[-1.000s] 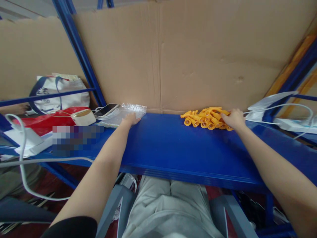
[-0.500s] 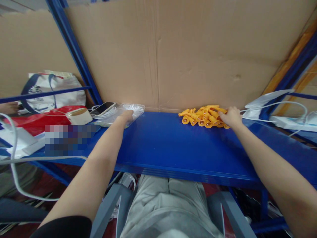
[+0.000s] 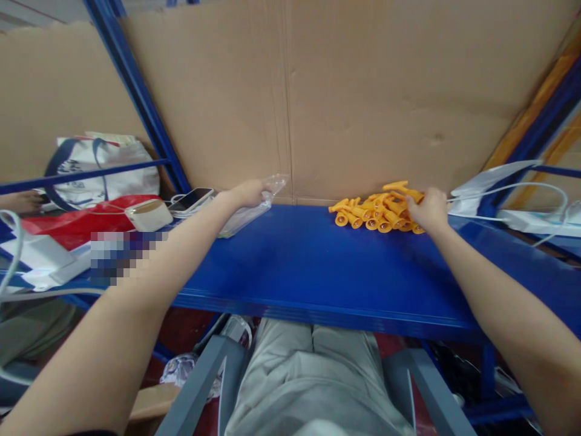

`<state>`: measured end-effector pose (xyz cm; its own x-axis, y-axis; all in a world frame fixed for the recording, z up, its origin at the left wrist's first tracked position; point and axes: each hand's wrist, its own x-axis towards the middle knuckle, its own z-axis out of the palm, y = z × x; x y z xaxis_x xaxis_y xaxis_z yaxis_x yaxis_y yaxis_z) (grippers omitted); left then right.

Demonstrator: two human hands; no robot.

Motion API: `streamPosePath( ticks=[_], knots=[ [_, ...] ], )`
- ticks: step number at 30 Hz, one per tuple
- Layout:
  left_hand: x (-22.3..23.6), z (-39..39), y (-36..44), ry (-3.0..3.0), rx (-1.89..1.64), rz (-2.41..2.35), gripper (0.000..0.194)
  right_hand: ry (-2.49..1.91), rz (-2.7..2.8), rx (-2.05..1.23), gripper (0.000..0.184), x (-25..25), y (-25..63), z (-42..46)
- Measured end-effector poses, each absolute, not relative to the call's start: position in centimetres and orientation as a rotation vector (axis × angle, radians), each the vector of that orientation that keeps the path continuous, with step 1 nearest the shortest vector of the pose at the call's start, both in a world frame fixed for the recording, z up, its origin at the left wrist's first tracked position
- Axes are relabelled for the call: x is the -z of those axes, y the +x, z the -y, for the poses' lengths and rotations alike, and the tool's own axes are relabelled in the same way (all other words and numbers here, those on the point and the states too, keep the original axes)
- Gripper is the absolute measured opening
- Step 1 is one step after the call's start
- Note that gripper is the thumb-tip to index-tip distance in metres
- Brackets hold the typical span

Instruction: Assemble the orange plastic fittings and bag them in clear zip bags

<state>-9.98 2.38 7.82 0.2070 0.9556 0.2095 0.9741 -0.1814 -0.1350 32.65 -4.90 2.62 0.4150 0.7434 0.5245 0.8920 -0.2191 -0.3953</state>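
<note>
My left hand (image 3: 251,193) is closed on a clear plastic bag (image 3: 276,181), pinching it so that one end sticks up past the fingers. The rest of the bag slants down toward the desk behind my wrist. On the right, my right hand (image 3: 430,209) grips an orange plastic piece with a narrow stem and a wider end (image 3: 399,187), raised slightly above the pile. Several like pieces (image 3: 370,213) lie heaped beside that hand, their round flared ends facing me. Part of the held piece is hidden by my fingers.
The blue desk (image 3: 299,260) meets a cardboard wall (image 3: 363,97) at the back. To the left are a phone (image 3: 193,198), a white box-like object (image 3: 149,215), a red bag (image 3: 91,221) and cables. A white power strip (image 3: 535,223) lies right. Another person's hand (image 3: 25,201) shows far left.
My left hand has lifted the plastic bag and moved slightly right, off the desk. My right hand has raised one orange piece a little from the heap.
</note>
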Motion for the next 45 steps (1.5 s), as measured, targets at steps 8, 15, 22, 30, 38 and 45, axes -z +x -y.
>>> streamPosePath(
  ticks=[8,15,22,30,38,45],
  knots=[
    [-5.1,4.0,-4.1,-2.567,-0.164,1.346,0.057,-1.809,1.378,0.318,0.039,-3.5,31.6,5.4],
    [-2.8,4.1,-3.8,-2.767,-0.298,1.492,0.056,-1.707,1.498,0.154,0.034,-3.7,29.3,5.7],
    [-0.6,3.4,-3.6,-2.851,-0.284,1.773,0.062,-1.532,1.715,-0.058,0.033,-3.1,27.3,5.7],
    [-0.2,4.0,-3.5,-2.722,-0.432,1.826,0.070,-1.323,2.153,-0.320,0.040,-1.4,26.6,5.4],
    [-1.8,2.8,-2.5,-2.670,-0.192,1.527,0.061,-1.383,2.372,-0.397,0.038,-0.9,27.3,4.8],
    [-1.8,1.1,0.4,-2.714,-0.101,1.249,0.054,-1.385,2.372,-0.551,0.042,-0.8,27.7,4.8]
  ],
)
